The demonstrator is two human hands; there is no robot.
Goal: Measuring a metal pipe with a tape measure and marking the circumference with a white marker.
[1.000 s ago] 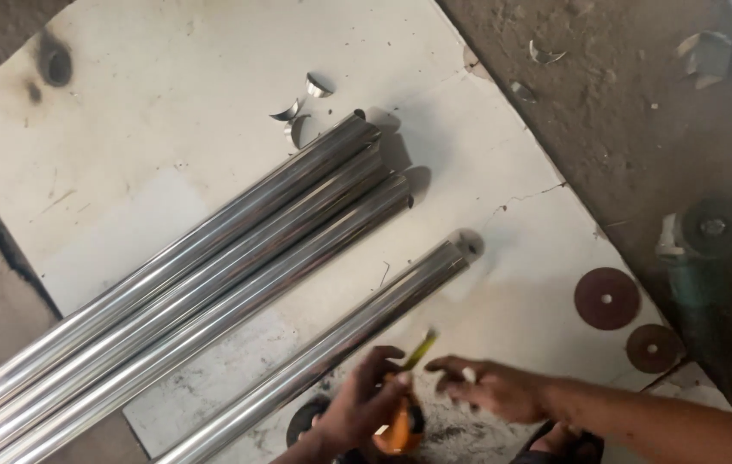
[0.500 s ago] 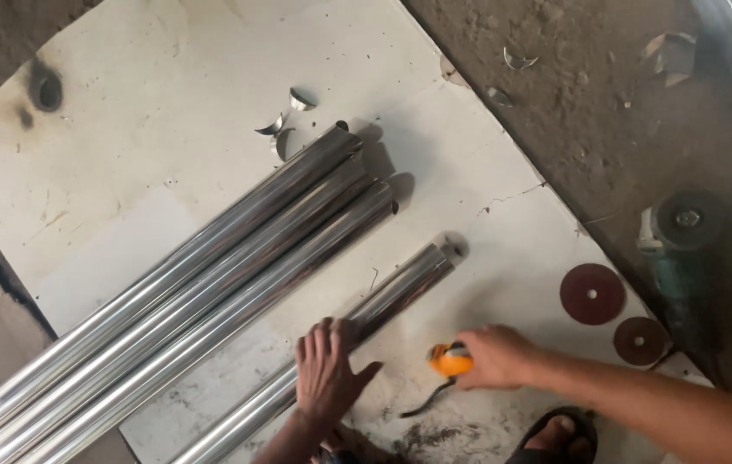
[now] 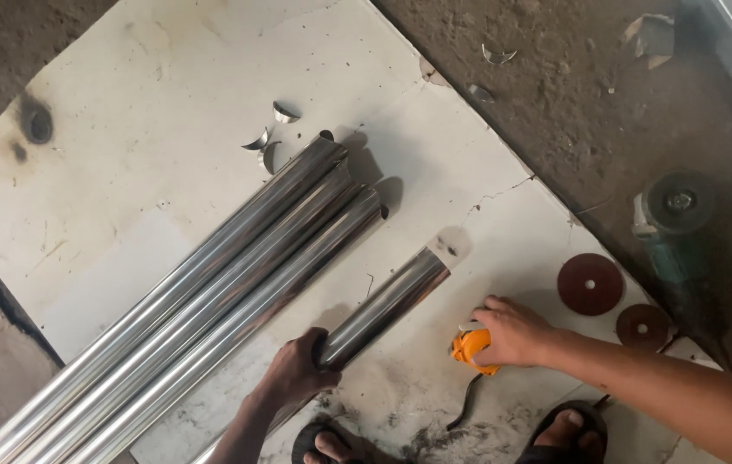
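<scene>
the left hand (image 3: pixel 297 371) grips the single steel tube (image 3: pixel 387 308), whose long axis runs up-right away from it, while the right hand (image 3: pixel 514 331) closes on an orange tape measure (image 3: pixel 469 348) just beside.

Three long polished steel tubes (image 3: pixel 211 301) lie side by side across the white board (image 3: pixel 125 103), ends notched. Curved metal offcuts (image 3: pixel 267 137) sit just past those ends. Two reddish cutting discs (image 3: pixel 590 283) near the board's right edge. Angle grinder (image 3: pixel 671 228) on the dirt floor (image 3: pixel 572 94) beside them. Burn mark (image 3: pixel 36 122) at the board's left corner.
</scene>
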